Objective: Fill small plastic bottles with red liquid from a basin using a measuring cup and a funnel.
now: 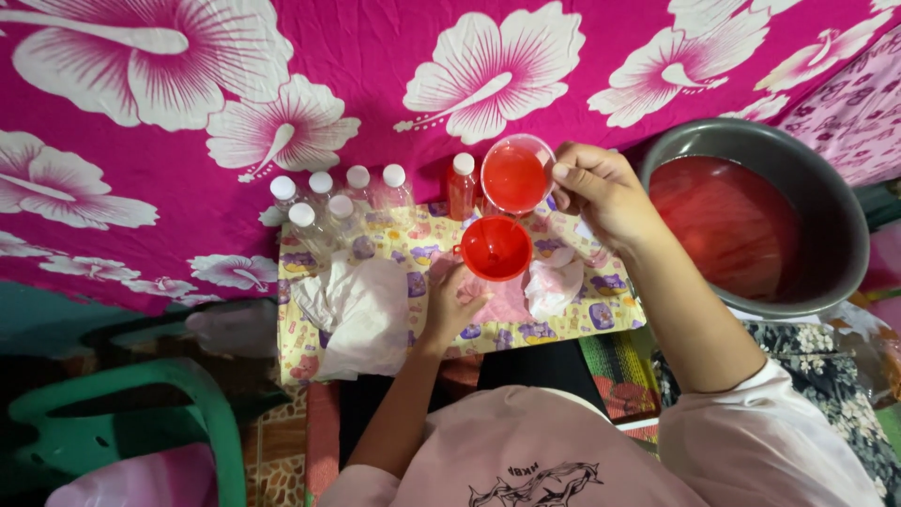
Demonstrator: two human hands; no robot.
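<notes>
Right hand (601, 188) pinched on rim of small clear plastic cup (516, 174) of red liquid: light, sloshy, slippery; tilted above red plastic funnel (496, 248). Left hand (450, 302) below funnel, wrapped around something hidden, likely bottle.

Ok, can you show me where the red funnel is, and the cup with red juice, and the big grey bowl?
red funnel (496, 247), head view, on the inside of its cone.
cup (515, 176), head view, on the red liquid inside, held by the right hand.
big grey bowl (826, 188), head view, on its grey rim.
</notes>
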